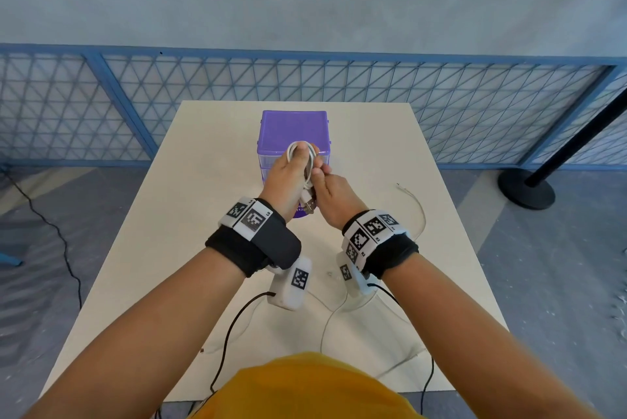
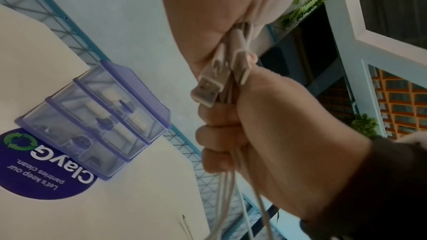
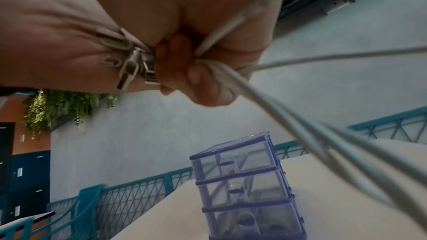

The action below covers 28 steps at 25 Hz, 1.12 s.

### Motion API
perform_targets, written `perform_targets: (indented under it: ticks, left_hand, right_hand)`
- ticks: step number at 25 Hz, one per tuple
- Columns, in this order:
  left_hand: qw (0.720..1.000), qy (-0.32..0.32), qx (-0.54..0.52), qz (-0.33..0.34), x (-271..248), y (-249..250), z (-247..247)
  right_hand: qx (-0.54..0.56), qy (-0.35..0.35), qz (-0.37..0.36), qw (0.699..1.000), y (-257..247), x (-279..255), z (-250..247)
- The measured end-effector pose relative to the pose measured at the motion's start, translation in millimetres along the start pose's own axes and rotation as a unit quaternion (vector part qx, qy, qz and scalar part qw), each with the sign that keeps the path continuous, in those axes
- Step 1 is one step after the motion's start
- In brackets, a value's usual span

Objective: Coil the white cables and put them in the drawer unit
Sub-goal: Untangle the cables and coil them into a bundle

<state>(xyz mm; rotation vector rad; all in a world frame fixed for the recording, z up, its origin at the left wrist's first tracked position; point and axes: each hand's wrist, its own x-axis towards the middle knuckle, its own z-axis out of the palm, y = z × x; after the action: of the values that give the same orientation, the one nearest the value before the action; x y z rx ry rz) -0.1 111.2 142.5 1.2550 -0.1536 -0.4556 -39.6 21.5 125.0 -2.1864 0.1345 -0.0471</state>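
Note:
A white cable point(image 1: 302, 154) is wound into a small coil and held up in front of the purple drawer unit point(image 1: 293, 133). My left hand point(image 1: 298, 160) grips the coil with fingers through its loop. My right hand point(image 1: 322, 174) grips the lower strands beside it. The cable's USB plugs point(image 1: 307, 205) hang together below the hands and show close up in the left wrist view as plugs point(image 2: 208, 88) between both palms. The drawer unit point(image 2: 97, 119) has three clear drawers, all pushed in. A second thin white cable point(image 1: 419, 208) lies loose on the table to the right.
The drawer unit stands on a round purple sticker point(image 2: 34, 171) on the cream table point(image 1: 190, 215). Another thin white cable point(image 1: 330, 320) loops near the table's front edge among black wrist-camera leads. A blue mesh fence point(image 1: 101, 106) runs behind the table; a black post base point(image 1: 526, 189) stands at right.

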Motion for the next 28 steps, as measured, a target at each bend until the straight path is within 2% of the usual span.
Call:
perform_targets:
  ticks: [5,8,10,12,15,17,21,26,28]
  left_hand:
    - [0.996,0.069,-0.012,0.048,17.0,-3.2,-19.2]
    - [0.985,0.083,0.123,0.087,19.9,-0.9,-36.6]
    - [0.961,0.068,0.243,0.114,18.5,2.7,-39.1]
    - [0.923,0.036,0.363,0.124,17.0,7.8,-36.7]
    - [0.872,-0.065,0.474,0.106,11.6,10.5,-33.3]
    - [0.882,-0.116,0.451,0.066,4.1,10.1,-29.8]
    - [0.928,-0.134,0.340,-0.068,-5.7,6.3,-16.7]
    - [0.920,-0.189,0.323,-0.114,-7.1,1.7,-15.7]
    - [0.930,-0.198,0.281,-0.131,-5.6,5.3,-16.0]
  right_hand:
    - [-0.104,-0.067,-0.011,0.992,19.3,-11.9,0.6]
    - [-0.138,-0.107,-0.023,0.984,28.3,-19.1,-0.3]
    - [-0.195,-0.104,-0.053,0.974,28.7,-21.0,-3.0]
    - [-0.245,-0.056,-0.089,0.964,20.3,-20.8,-11.2]
    - [-0.265,0.014,-0.134,0.955,2.5,-16.8,-26.2]
    - [-0.274,0.032,-0.144,0.950,-5.2,-12.2,-31.6]
    - [-0.241,0.023,-0.117,0.963,-9.8,-7.7,-30.1]
    - [-0.220,0.008,-0.091,0.971,-9.7,-3.6,-33.5]
    - [-0.187,0.006,-0.090,0.978,-6.8,0.3,-33.6]
